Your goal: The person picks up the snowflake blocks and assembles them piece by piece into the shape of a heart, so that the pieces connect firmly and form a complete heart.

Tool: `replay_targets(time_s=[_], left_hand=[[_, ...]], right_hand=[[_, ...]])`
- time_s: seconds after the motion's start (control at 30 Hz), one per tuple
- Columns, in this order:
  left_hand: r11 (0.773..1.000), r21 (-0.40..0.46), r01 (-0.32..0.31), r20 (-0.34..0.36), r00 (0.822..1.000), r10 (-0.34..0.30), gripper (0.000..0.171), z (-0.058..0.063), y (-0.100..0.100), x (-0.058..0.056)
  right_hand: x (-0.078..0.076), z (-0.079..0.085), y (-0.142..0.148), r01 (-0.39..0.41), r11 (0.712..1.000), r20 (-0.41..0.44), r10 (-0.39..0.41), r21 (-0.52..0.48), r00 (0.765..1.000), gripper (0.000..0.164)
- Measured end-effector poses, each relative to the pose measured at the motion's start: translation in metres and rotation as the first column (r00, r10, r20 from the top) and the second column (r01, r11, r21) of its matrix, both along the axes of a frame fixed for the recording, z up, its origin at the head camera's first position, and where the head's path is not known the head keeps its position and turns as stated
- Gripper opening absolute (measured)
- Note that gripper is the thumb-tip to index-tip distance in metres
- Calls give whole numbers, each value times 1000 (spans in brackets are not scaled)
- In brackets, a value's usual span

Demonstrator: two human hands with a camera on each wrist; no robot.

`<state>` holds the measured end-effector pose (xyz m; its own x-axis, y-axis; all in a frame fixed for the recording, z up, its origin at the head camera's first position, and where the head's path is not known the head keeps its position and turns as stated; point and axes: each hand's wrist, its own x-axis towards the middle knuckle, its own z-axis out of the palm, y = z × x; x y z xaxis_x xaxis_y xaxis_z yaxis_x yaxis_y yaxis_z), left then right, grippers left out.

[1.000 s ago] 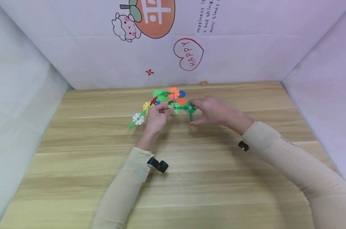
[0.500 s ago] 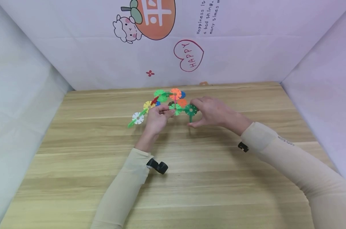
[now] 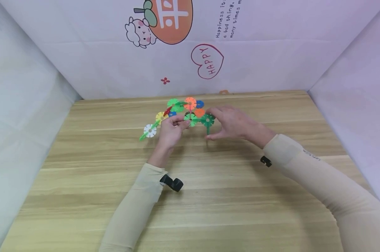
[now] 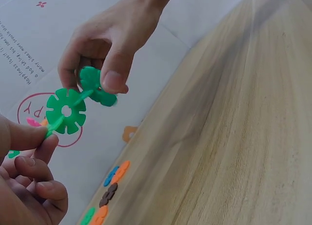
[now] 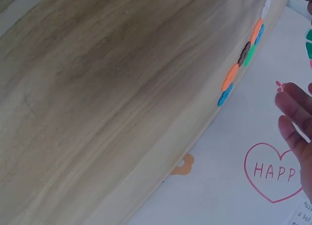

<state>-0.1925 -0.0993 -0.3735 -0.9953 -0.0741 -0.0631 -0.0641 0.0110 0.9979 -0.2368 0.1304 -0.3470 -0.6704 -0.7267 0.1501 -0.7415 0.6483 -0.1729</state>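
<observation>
A chain of slotted plastic flower discs [image 3: 150, 130] runs from my left hand's side up and around to the right, in white, yellow, red, green, orange and pink. My left hand [image 3: 171, 131] pinches it between thumb and forefinger beside a light green disc [image 3: 193, 120]. At the right end, the thumb and fingers of my right hand [image 3: 234, 122] hold the dark green disc [image 3: 207, 120]. The left wrist view shows a green disc [image 4: 66, 110] face-on between the two hands, with more green discs [image 4: 90, 78] crossing at an angle in the right hand's fingers.
Loose discs lie flat near the table's back edge, among them blue [image 3: 200, 104], orange [image 3: 199, 112] and brown [image 4: 108, 195] ones. Behind the wooden table [image 3: 208, 196] rises a white printed backdrop [image 3: 265, 52], with white side walls left and right.
Both hands keep their grips on the chain. Together with it they shift slightly to the left over the last half second; the head view also moves a little.
</observation>
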Motion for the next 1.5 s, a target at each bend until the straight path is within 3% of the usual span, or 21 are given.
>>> replay_targets(time_s=[0.13, 0.23, 0.37, 0.47, 0.57, 0.7, 0.83, 1.0, 1.07, 1.13, 1.23, 1.3, 1.4, 1.5], left_hand=[[1000, -8, -4, 11, 1000, 4, 15, 0, -5, 2], [1000, 1, -12, 17, 1000, 12, 18, -1, -9, 3], [1000, 4, -30, 11, 999, 30, 22, -1, -15, 4], [999, -4, -50, 5, 999, 50, 23, -1, -21, 4], [998, -10, -70, 13, 997, 70, 23, -1, -26, 5], [998, -16, -63, 23, 998, 64, 24, -2, -28, 8], [997, -5, -75, 8, 997, 75, 24, -2, -27, 9], [994, 13, -110, 14, 994, 110, 19, -2, -29, 11], [994, 18, -110, 25, 994, 110, 18, -3, -28, 11], [993, 28, -111, 26, 994, 110, 18, -4, -26, 11], [992, 39, -119, 16, 993, 118, 19, -5, -24, 11], [991, 42, -124, 4, 992, 124, 20, -5, -22, 11], [990, 46, -135, 1, 991, 135, 19, -5, -19, 10], [988, 59, -140, 2, 990, 140, 17, -4, -16, 10]], right_hand=[[3, 0, -7, 35, 998, 15, -36, 59, 999, 91], [5, -4, -13, 47, 998, 24, -48, 33, 999, 89], [1, -13, -16, 104, 992, 163, -91, -71, 982, 97], [-10, -25, -12, 203, 969, 338, -145, -142, 930, 96], [-25, -38, -7, 320, 928, 484, -196, -188, 853, 76], [-45, -49, -6, 463, 854, 606, -241, -239, 758, 49], [-59, -53, -14, 545, 798, 662, -266, -257, 701, 42], [-65, -53, -32, 611, 749, 710, -282, -258, 645, 40], [-63, -52, -38, 628, 744, 702, -323, -227, 635, 39], [-63, -51, -44, 630, 751, 668, -366, -200, 648, 35], [-62, -50, -51, 610, 777, 585, -426, -154, 690, 30], [-61, -49, -52, 614, 775, 571, -440, -148, 693, 29], [-60, -48, -49, 647, 751, 601, -460, -130, 654, 30], [-58, -45, -44, 683, 722, 669, -453, -112, 589, 32]])
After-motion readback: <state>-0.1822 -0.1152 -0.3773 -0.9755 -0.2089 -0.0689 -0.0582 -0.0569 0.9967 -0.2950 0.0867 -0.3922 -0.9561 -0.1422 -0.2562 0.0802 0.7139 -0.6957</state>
